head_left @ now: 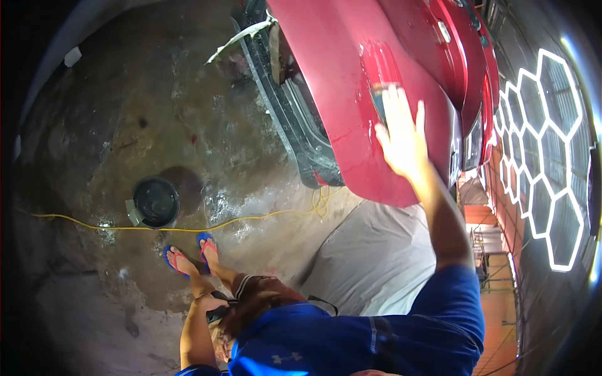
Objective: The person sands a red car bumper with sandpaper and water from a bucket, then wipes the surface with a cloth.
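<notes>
My right hand (403,135) lies flat on the wet red car panel (351,119), fingers stretched forward and thumb out to the side. Under those fingers it holds a small dark piece of sandpaper (379,104) against the paint; most of the piece is covered. Wet streaks and drips run over the panel around it. Low down by my leg, my left hand (212,302) is closed around something dark (221,308) that I cannot make out.
A black bucket (156,202) stands on the wet concrete floor (113,144), with a yellow cord (251,217) running past it. Grey sheeting (370,257) drapes beside the panel. A black bumper part (282,119) edges the opening, and a white strip (241,39) sticks out there.
</notes>
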Available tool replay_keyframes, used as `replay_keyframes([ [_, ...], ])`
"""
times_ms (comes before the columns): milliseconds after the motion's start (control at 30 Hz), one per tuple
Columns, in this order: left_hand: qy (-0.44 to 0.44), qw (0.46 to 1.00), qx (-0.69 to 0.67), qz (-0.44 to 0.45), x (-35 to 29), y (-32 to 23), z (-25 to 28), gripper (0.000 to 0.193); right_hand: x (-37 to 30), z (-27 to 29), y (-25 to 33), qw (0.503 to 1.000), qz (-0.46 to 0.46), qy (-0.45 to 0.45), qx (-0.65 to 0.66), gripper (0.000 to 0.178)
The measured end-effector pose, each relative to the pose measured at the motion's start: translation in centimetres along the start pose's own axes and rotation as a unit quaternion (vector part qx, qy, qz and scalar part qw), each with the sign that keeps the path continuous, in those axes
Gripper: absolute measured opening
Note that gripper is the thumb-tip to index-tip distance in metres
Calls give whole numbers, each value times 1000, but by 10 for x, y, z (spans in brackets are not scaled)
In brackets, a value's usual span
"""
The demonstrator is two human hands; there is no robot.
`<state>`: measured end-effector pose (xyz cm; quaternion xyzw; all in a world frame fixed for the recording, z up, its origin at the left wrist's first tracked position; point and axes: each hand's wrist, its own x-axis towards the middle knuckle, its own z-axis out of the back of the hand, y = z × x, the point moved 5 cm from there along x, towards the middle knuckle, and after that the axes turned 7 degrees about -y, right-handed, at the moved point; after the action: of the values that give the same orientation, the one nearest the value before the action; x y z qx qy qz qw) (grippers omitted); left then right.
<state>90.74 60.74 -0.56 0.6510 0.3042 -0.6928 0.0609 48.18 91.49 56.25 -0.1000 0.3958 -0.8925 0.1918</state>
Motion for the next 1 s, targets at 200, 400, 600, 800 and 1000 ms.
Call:
replay_keyframes([
  [200,-9,1000,30,5,3,-1,-1,95,8,-5,-15,999,-6,-20,-43,73],
  [400,-27,999,16,-16,-19,-3,12,96,-23,-7,5,1000,-2,26,5,74],
  [600,-40,999,-31,-14,54,40,-10,97,26,3,4,999,7,-45,-23,69],
  [800,-301,946,47,-115,-54,-36,124,67,-41,-1,4,993,-64,-41,92,66],
  [1000,-385,730,-339,-451,-287,-278,343,36,-351,-4,136,582,-470,-6,663,63],
])
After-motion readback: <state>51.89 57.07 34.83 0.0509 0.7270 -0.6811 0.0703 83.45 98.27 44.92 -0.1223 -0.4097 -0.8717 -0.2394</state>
